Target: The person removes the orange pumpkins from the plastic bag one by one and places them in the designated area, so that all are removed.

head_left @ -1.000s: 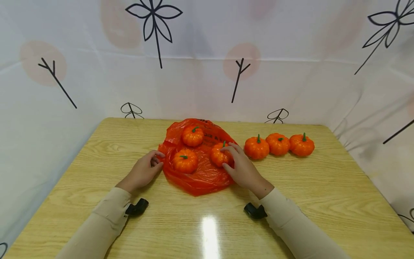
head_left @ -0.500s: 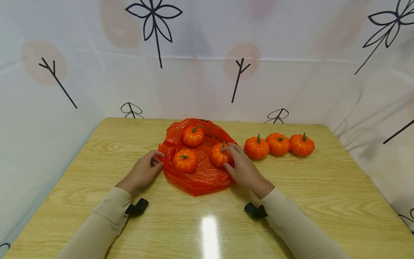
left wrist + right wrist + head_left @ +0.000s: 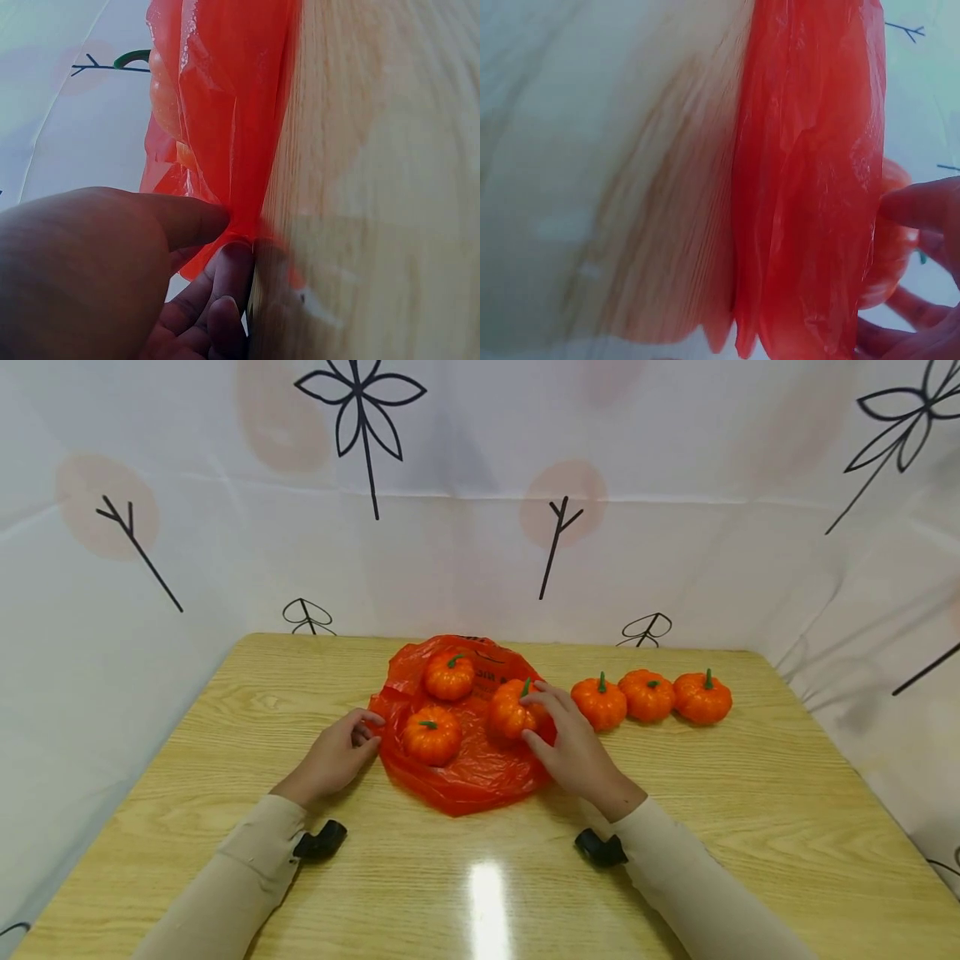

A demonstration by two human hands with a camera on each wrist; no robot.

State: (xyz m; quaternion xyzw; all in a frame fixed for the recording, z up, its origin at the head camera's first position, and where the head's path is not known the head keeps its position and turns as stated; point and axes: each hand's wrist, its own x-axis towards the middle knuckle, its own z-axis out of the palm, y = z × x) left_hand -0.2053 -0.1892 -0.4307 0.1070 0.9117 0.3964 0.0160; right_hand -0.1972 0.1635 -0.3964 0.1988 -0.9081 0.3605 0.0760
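A red plastic bag (image 3: 480,768) lies spread open on the wooden table, with dark print along its far side. Inside it sit two small orange pumpkins, a far pumpkin (image 3: 449,676) and a near pumpkin (image 3: 432,736), both with green stems. My left hand (image 3: 339,756) pinches the bag's left edge between thumb and fingers, as the left wrist view shows. A third pumpkin (image 3: 512,710) is held by my right hand (image 3: 573,747), thumb on its near side and fingers round its right. The bag wall hides part of this pumpkin in the right wrist view.
Right of the bag, three more pumpkins stand in a row: a left one (image 3: 600,703), a middle one (image 3: 647,696) and a right one (image 3: 702,697). Behind the table (image 3: 750,793) hangs a white patterned cloth (image 3: 465,552). Each wrist wears a black camera mount (image 3: 321,841).
My right hand has shifted slightly right and up with the pumpkin, which looks raised a little from the bag's bottom. The left hand stays at the bag's edge.
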